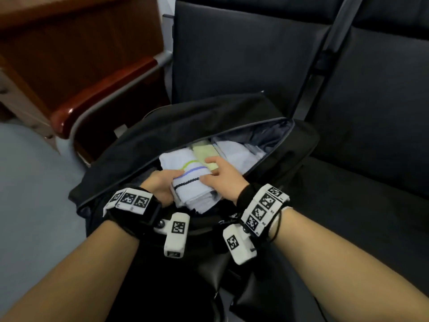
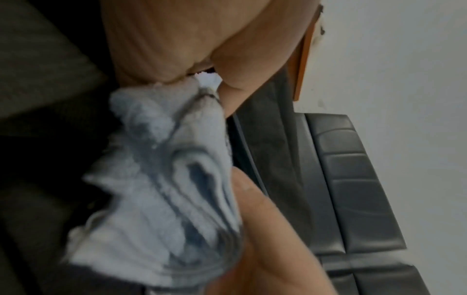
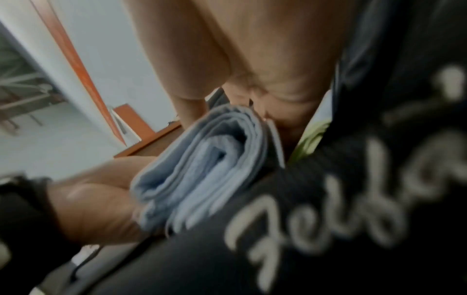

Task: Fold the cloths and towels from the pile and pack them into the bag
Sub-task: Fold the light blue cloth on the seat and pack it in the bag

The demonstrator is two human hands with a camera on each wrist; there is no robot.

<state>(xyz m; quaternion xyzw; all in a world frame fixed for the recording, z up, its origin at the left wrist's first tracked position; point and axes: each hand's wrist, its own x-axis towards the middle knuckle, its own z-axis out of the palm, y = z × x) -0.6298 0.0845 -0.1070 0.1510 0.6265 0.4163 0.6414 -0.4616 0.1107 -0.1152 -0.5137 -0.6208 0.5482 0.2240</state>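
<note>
A black bag [image 1: 162, 133] lies unzipped on dark seats. Inside it lie a pale yellow-green cloth [image 1: 204, 152] and a light blue cloth [image 1: 234, 151]. A folded white towel [image 1: 185, 180] with green, blue and dark stripes sits at the near end of the opening. My left hand [image 1: 162, 181] grips its left edge, thumb on top. My right hand [image 1: 218, 175] holds its right edge, with fingers reaching onto the yellow-green cloth. The towel's layered folds [image 2: 161, 189] show in the left wrist view. In the right wrist view the folded towel [image 3: 202, 165] is pinched between both hands.
Dark padded seats [image 1: 371, 112] run behind and to the right of the bag. A chair with a glossy red-brown wooden armrest [image 1: 102, 94] and a grey metal frame stands at the left. Pale floor [image 1: 30, 182] shows at the left. The bag's black side with white lettering [image 3: 353, 199] is near my right wrist.
</note>
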